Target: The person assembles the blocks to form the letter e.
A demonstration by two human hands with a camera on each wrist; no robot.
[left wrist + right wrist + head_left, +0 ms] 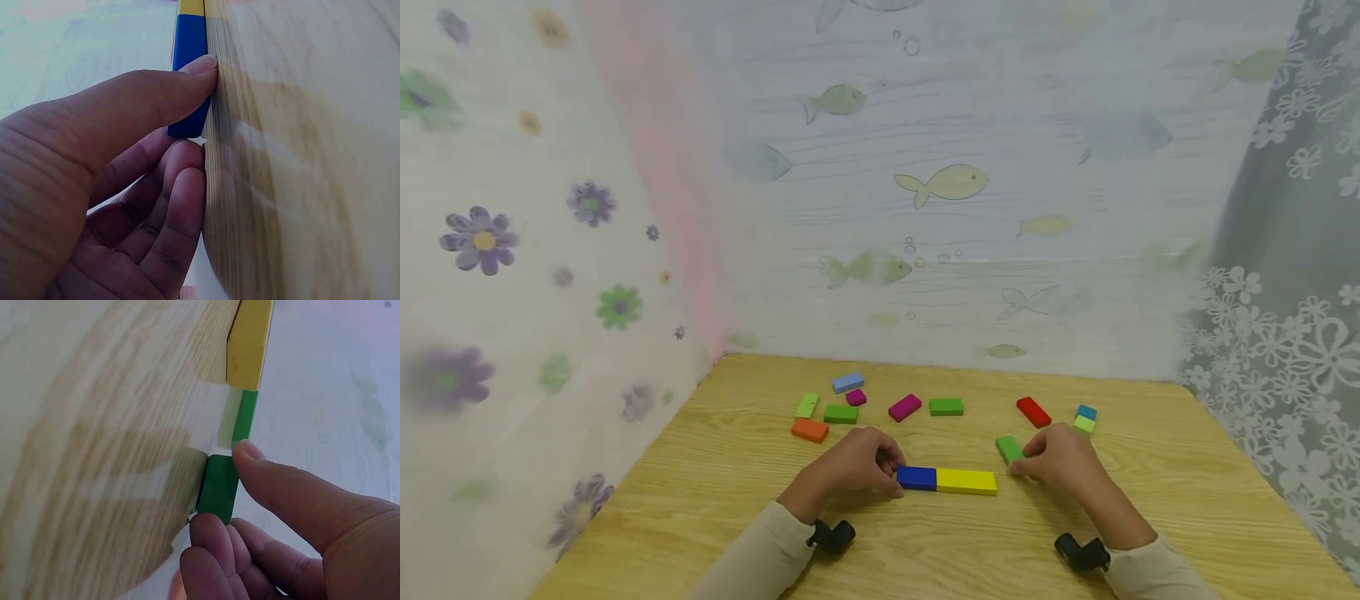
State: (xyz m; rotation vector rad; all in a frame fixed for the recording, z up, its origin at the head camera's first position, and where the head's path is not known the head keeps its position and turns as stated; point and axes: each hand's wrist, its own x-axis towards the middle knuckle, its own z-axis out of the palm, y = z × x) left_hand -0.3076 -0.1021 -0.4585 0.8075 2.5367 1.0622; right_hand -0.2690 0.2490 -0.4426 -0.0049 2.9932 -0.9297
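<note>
On the wooden table, a dark blue block (917, 477) lies end to end with a longer yellow block (966, 482). My left hand (861, 462) holds the blue block by its left end; in the left wrist view the thumb lies along its side (189, 40) and the fingertips curl near its end. My right hand (1062, 458) pinches a green block (1008, 449) just right of the yellow one, with a small gap between the two blocks. In the right wrist view, thumb and fingers are about that green block (219, 487), low at the table surface.
Farther back lie an orange block (810, 430), a lime block (807, 406), two green blocks (841, 414), a light blue block (847, 382), magenta pieces (905, 407) and a red block (1033, 412). Blue and lime pieces (1086, 418) touch at right. A fish-print curtain (955, 250) hangs behind.
</note>
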